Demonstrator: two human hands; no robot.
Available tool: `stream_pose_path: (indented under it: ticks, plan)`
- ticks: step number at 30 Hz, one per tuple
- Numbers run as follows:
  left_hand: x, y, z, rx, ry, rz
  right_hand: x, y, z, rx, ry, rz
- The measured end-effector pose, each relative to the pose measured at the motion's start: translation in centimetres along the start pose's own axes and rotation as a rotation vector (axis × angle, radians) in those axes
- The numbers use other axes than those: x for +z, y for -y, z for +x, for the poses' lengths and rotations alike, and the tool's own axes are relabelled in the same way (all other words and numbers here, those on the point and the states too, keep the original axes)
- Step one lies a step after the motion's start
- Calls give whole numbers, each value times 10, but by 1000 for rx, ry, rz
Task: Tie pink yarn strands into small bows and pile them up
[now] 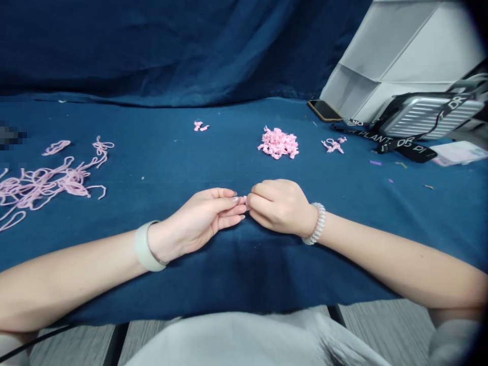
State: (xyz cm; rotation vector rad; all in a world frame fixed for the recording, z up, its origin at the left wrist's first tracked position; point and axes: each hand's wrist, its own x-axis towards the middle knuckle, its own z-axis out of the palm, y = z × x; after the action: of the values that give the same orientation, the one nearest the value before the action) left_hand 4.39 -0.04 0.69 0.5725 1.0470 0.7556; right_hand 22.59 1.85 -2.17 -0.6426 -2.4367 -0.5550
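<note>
A short bit of pink yarn (245, 201) shows between my two hands, low over the blue cloth. My left hand (206, 216) pinches its left end between thumb and fingertips, palm turned up. From the other side, my right hand (276, 206) is closed with its knuckles up, and its fingertips meet the yarn. Most of that piece is hidden by the fingers. Beyond my hands lies a heap of small knotted pink yarn pieces (279, 143). A few more pink scraps (201, 126) sit to its left, and some looser pink bits (334, 145) to its right.
Long loose strands of pink yarn (68, 180) spread at the left, near a small yarn bundle (57, 147). At the right are a phone (325, 110), a silver ridged case (427, 114) with a black lettered strap (404, 147), and a white box (404, 46).
</note>
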Motion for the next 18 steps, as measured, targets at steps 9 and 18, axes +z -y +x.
stream_pose_path:
  ticks: [9, 18]
  plan:
    - [-6, -2, 2, 203, 94, 190, 3, -1, 0, 293, -89, 594]
    - [-5, -10, -5, 430, 131, 568, 6, -2, 2, 527, -106, 1034]
